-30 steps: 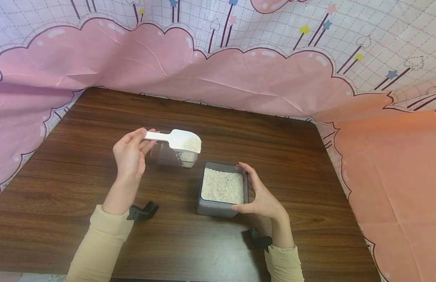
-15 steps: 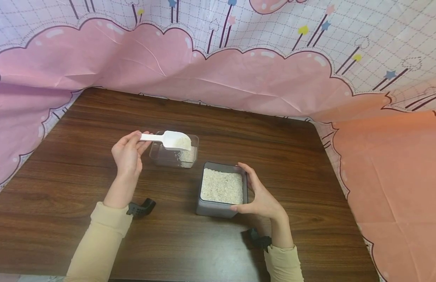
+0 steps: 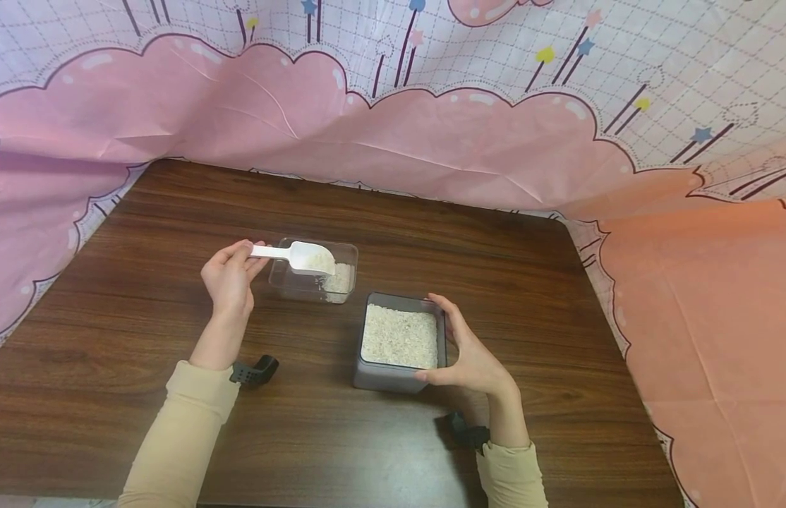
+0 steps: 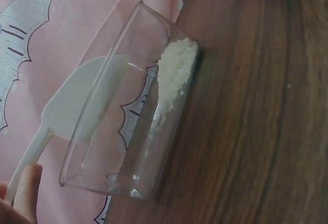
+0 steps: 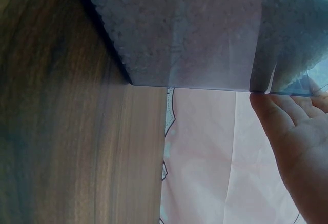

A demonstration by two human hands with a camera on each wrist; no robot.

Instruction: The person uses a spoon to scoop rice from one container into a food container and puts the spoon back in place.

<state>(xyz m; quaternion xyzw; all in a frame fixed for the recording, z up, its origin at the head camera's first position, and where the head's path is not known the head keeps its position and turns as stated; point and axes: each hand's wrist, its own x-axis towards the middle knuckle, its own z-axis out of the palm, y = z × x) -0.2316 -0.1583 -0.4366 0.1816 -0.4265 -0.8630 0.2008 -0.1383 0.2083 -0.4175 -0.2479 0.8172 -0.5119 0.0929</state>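
Observation:
My left hand (image 3: 231,281) pinches the handle of a white scoop (image 3: 312,258), its bowl over the clear rectangular container (image 3: 285,283) and dipping past the rim in the left wrist view. Some rice lies in the scoop. A small heap of rice (image 4: 177,67) rests at one end of the clear container. My right hand (image 3: 472,356) holds the near right side of a grey translucent box (image 3: 393,379), thumb and fingers spread along its rim. Rice (image 3: 401,336) fills much of that box.
The dark wooden table (image 3: 526,282) bears both containers. A pink patterned curtain (image 3: 393,141) hangs behind and at the sides. Black wrist mounts (image 3: 255,370) sit on both forearms.
The left hand has moved the scoop left and slightly lower over the clear container, and the scoop holds less rice. The right hand and grey box have stayed put.

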